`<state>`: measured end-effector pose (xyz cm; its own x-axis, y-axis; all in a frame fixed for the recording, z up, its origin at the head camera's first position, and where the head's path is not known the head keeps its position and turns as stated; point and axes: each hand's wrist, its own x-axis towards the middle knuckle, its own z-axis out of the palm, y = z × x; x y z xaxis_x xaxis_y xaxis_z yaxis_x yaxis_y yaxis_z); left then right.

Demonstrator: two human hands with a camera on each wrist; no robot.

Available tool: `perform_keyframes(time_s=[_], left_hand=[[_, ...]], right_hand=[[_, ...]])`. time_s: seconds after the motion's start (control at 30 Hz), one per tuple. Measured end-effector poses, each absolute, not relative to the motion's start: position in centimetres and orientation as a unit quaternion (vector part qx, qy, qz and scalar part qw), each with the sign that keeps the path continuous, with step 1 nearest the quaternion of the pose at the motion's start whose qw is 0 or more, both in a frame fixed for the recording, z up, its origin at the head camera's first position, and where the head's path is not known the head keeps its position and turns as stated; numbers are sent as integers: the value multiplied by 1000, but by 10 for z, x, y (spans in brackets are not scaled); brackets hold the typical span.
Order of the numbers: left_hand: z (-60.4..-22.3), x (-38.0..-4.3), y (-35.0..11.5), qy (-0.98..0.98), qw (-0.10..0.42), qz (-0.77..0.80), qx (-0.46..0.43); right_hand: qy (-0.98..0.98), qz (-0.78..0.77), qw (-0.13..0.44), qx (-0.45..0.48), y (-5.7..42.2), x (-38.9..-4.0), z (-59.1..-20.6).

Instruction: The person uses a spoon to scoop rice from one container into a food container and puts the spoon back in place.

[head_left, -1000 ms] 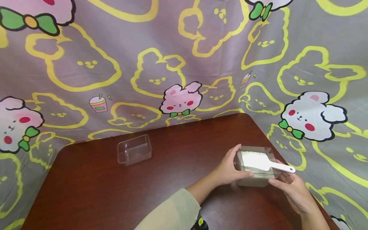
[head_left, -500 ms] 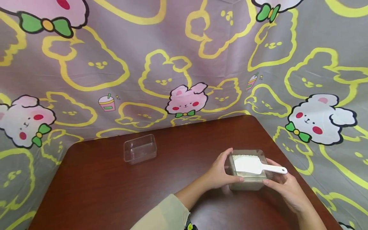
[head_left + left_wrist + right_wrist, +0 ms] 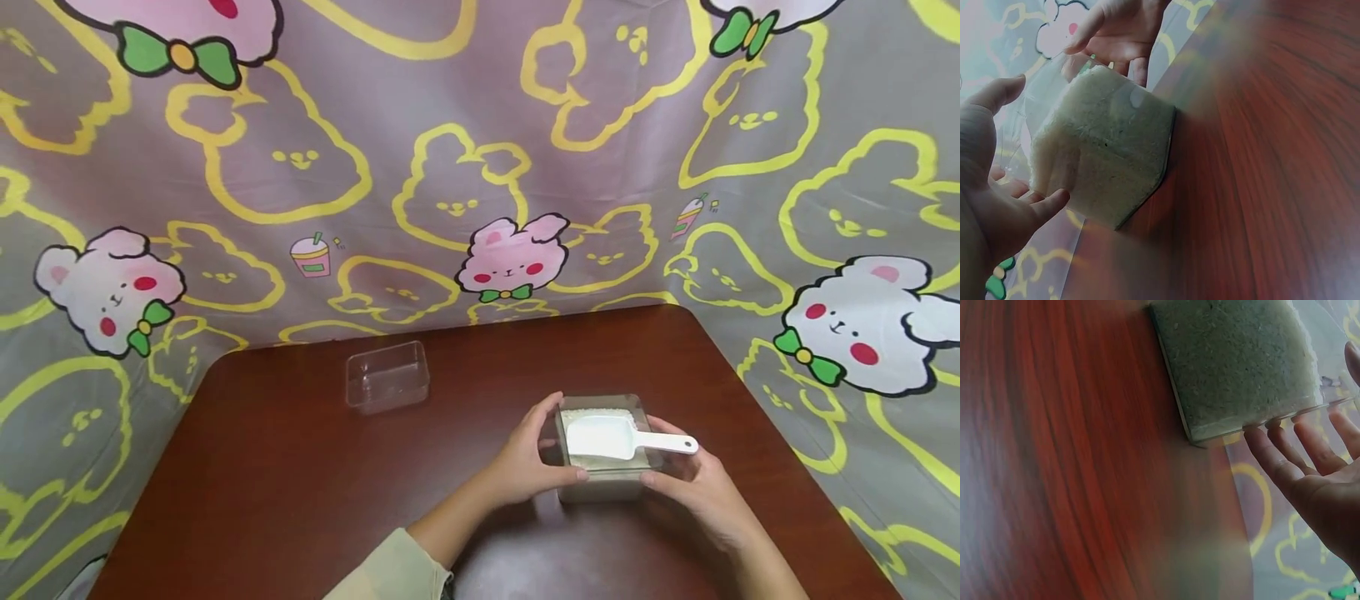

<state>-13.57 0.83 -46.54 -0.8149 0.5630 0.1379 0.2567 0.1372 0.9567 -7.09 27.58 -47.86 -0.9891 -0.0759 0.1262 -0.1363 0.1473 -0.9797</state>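
Note:
A clear square-sided container (image 3: 600, 490) of rice (image 3: 1104, 140) stands upright between my two hands at the right of the table. Across its top lies a white scoop (image 3: 603, 437), its handle sticking out over the right rim. My left hand (image 3: 528, 458) grips the container's left side, thumb along the near rim and fingers round the far corner. On the opposite side my right hand (image 3: 697, 492) holds it under the scoop's handle, thumb at the near corner. In the right wrist view, the right fingertips (image 3: 1257, 434) press against the wall. The container's base is right at the tabletop.
An open clear plastic box (image 3: 397, 392) sits toward the back left of the dark red wooden table (image 3: 300, 483). A printed cloth (image 3: 420, 92) with rabbit faces hangs behind the table and along its right side.
Both hands have moved the rice container leftward over the table, toward the clear box. The scoop has travelled along on top. The head view has also shifted a little.

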Motion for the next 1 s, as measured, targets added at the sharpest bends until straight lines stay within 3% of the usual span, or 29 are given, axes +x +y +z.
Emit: perform_keyframes(time_s=[1.0], left_hand=[[-460,-120,-102,757,109,605,222]], right_hand=[[-771,621,9,141,178,-97,-486]])
